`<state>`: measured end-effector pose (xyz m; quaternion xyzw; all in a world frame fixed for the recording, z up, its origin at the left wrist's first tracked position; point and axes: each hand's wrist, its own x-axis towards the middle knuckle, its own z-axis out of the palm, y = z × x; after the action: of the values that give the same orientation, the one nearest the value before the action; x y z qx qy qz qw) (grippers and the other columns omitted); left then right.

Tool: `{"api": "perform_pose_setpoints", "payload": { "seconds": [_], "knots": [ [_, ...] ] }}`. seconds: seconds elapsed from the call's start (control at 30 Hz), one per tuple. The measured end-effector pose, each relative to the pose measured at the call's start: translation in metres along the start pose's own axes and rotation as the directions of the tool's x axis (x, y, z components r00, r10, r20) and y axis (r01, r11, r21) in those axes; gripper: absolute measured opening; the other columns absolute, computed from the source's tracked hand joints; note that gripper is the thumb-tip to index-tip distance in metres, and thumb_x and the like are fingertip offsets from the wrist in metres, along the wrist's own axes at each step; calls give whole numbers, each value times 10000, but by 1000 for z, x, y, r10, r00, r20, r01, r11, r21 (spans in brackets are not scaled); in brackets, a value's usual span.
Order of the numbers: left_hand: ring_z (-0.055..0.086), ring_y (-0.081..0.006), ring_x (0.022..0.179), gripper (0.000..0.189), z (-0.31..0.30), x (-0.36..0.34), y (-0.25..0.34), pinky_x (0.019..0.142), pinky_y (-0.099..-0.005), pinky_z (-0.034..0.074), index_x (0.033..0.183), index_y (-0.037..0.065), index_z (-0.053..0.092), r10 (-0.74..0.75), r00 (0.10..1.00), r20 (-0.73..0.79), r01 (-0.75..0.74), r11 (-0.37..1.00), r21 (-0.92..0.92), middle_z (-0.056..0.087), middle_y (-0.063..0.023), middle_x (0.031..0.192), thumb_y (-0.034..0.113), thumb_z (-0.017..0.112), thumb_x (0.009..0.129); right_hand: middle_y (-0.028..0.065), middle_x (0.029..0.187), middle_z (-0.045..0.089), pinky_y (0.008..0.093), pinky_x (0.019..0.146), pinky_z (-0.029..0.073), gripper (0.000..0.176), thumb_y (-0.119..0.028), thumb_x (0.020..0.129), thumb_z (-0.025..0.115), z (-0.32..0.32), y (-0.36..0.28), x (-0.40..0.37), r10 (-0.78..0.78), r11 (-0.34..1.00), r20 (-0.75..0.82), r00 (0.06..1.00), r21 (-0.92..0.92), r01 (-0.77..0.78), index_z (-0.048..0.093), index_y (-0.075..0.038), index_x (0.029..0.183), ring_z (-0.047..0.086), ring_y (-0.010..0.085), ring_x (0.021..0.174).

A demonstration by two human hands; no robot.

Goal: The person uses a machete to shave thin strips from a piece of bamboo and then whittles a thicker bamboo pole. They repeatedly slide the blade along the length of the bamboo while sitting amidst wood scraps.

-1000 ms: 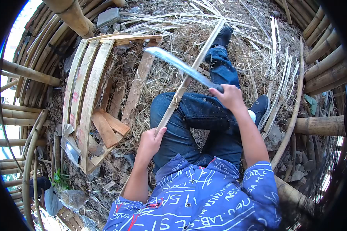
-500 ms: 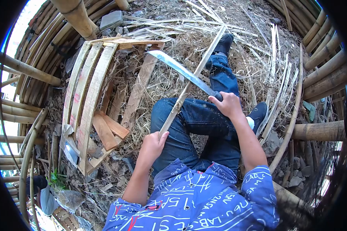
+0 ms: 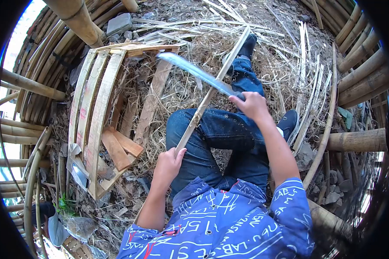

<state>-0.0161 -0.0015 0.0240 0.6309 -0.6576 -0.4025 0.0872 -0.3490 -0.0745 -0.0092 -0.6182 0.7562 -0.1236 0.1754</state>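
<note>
Closed round the near end of a long bamboo strip, my left hand is beside my bent knee. The strip slants up and away across my leg to my far shoe. My right hand grips the dark handle of a machete, whose blade points up and to the left. The blade is slightly blurred and crosses the strip near its middle.
A slatted wooden pallet piece lies on the left, with short wood blocks beside it. Shavings and thin strips cover the ground. Bamboo poles surround the spot. Another person is partly visible at lower left.
The machete and my right hand have moved up and slightly left along the strip. The view has shifted slightly, and my left hand keeps its hold.
</note>
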Motion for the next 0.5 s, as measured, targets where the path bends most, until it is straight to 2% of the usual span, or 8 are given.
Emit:
{"api": "perform_pose_setpoints", "payload": {
  "seconds": [0.03,0.07,0.17,0.3,0.4,0.43,0.5],
  "knots": [
    [620,-485,710,468,0,0,1,618,-508,480,849,-81,638,24,1000,-13,-24,999,26,607,-315,714,365,579,978,189,736,696,466,704,547,739,-781,782,556,-6,9,7,53,998,18,998,28,-53,739,-66,799,702,357,757],
    [621,-483,711,460,-1,0,1,620,-511,481,856,-77,637,48,999,-25,-46,998,53,610,-314,717,362,578,979,187,745,699,462,714,547,742,-779,778,563,-10,14,8,33,998,-1,999,-51,-33,736,-58,790,702,356,766],
    [623,-483,717,450,-5,2,4,626,-515,485,859,-73,637,59,998,-10,-58,996,72,615,-309,717,357,577,979,185,755,703,463,709,547,744,-786,778,556,-15,20,14,-4,991,-4,1000,-134,4,737,-65,783,703,355,764],
    [624,-483,726,458,-3,1,-1,634,-515,489,851,-72,636,83,996,-25,-81,994,74,616,-310,723,364,576,978,188,786,708,461,713,551,778,-812,789,515,0,27,24,-14,982,-38,999,-188,7,735,-66,811,706,357,783],
    [624,-482,735,468,-6,-11,-2,646,-521,492,833,-68,630,-2,1000,9,1,999,40,620,-306,730,374,572,977,208,814,706,466,726,548,839,-833,813,450,-13,49,45,283,959,-46,958,10,-282,722,-39,804,705,361,808],
    [624,-480,738,472,-6,-13,-6,653,-523,492,824,-65,627,23,1000,1,-23,996,87,622,-302,733,377,570,977,213,825,706,473,736,541,834,-817,823,451,-25,57,50,426,893,48,904,136,-428,734,-33,852,700,371,821],
    [624,-478,742,476,-10,-14,-7,660,-525,492,815,-63,624,52,999,-7,-51,989,135,624,-299,737,381,568,976,221,840,705,475,746,535,800,-781,843,465,-34,79,48,321,947,-19,947,35,-320,737,-29,880,696,380,838]
  ]
}}
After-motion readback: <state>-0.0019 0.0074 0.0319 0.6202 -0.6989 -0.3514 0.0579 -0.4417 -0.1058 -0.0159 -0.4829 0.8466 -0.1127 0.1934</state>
